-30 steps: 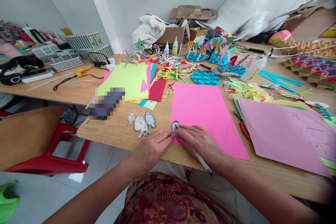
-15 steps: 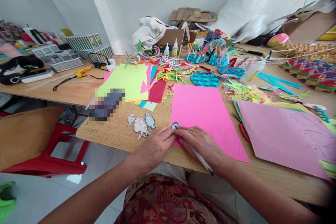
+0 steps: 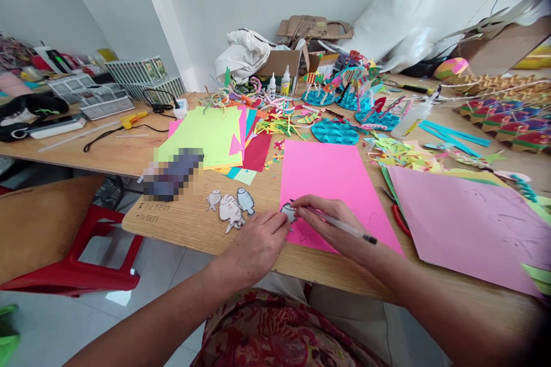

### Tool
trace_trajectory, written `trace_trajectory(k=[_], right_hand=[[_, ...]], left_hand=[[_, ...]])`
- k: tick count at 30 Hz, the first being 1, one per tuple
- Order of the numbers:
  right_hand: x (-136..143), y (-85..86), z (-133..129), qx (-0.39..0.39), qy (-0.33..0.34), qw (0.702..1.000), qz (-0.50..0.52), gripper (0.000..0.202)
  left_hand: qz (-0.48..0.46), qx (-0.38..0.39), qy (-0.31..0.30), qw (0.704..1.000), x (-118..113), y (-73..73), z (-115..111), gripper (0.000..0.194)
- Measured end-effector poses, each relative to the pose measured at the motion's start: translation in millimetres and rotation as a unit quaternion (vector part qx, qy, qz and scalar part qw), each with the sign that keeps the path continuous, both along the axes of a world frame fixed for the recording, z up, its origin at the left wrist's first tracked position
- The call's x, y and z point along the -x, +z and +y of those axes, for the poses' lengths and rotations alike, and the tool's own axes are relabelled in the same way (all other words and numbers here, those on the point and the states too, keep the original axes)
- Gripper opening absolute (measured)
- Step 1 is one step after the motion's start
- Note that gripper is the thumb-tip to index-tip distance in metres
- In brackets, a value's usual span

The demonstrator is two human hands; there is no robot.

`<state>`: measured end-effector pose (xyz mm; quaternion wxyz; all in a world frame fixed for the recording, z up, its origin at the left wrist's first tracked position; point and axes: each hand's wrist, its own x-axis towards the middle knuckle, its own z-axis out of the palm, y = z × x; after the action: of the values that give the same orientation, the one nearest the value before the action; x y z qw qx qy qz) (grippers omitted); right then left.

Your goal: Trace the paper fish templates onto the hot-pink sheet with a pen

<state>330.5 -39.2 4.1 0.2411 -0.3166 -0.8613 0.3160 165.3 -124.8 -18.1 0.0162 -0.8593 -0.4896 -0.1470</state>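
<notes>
Fish cutout: the small pale fish (image 3: 288, 212) with a dark outline lies on the bright pink sheet (image 3: 322, 169), near its left edge. It sits between the two hands, just beyond the left fingertips and to the left of the right fingertips.

Left hand: the left hand (image 3: 257, 241) lies flattened and unclenched, fingers close together, its fingertips touching the lower left part of the fish. It reaches over the near left part of the sheet.

Right hand: the right hand (image 3: 333, 222) is narrow, thumb and fingers closed around the pen.

Pen: the clear pen (image 3: 342, 226) slants across the right hand, its dark end toward the right forearm and its tip at the upper right edge of the fish.

Bright pink sheet: it lies on the wooden table (image 3: 181, 232), with pencil-like curves partly hidden by the right hand and forearm.

Other cutouts: a cluster of paper fish (image 3: 231, 210) lies on bare wood left of the sheet, near the left hand and apart from it.

Right side: a red-handled tool (image 3: 400, 221) lies between the bright sheet and a pale pink sheet (image 3: 465, 226) bearing faint drawings.

Far side: lime paper (image 3: 206, 136) lies to the left; a blue scalloped piece (image 3: 334, 131) lies beyond the bright sheet.
</notes>
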Motion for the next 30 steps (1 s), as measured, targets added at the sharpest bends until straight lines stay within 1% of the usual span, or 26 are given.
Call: trace_trajectory(k=[2, 5, 7, 10, 14, 21, 30], right_hand=[[5, 2.0, 5, 0.076, -0.014, 0.996, 0.032, 0.016], [13, 0.4, 10, 0.158, -0.032, 0.986, 0.052, 0.012], [16, -2.2, 14, 0.188, -0.034, 0.98, 0.063, 0.009], [19, -6.3, 17, 0.211, -0.02, 0.974, 0.084, 0.006], [20, -9.8, 19, 0.216, -0.004, 0.972, 0.098, 0.006], [21, -10.7, 19, 0.169, 0.008, 0.983, 0.071, 0.007], [22, -9.5, 18, 0.177, 0.012, 0.982, 0.058, 0.005]], left_hand=[[0.001, -0.008, 0.003, 1.0, 0, -2.7, -1, 0.025], [0.005, -0.014, 0.008, 1.0, 0, -5.9, -2, 0.027], [0.009, -0.016, 0.01, 1.0, 0, -7.2, -2, 0.027], [0.011, -0.017, 0.013, 1.0, 0, -8.3, -1, 0.027], [0.011, -0.021, 0.014, 1.0, -1, -9.1, 1, 0.025], [-0.005, -0.004, 0.015, 1.0, -1, -7.5, 3, 0.028], [-0.001, 0.017, 0.017, 1.0, -1, -7.4, 3, 0.023]])
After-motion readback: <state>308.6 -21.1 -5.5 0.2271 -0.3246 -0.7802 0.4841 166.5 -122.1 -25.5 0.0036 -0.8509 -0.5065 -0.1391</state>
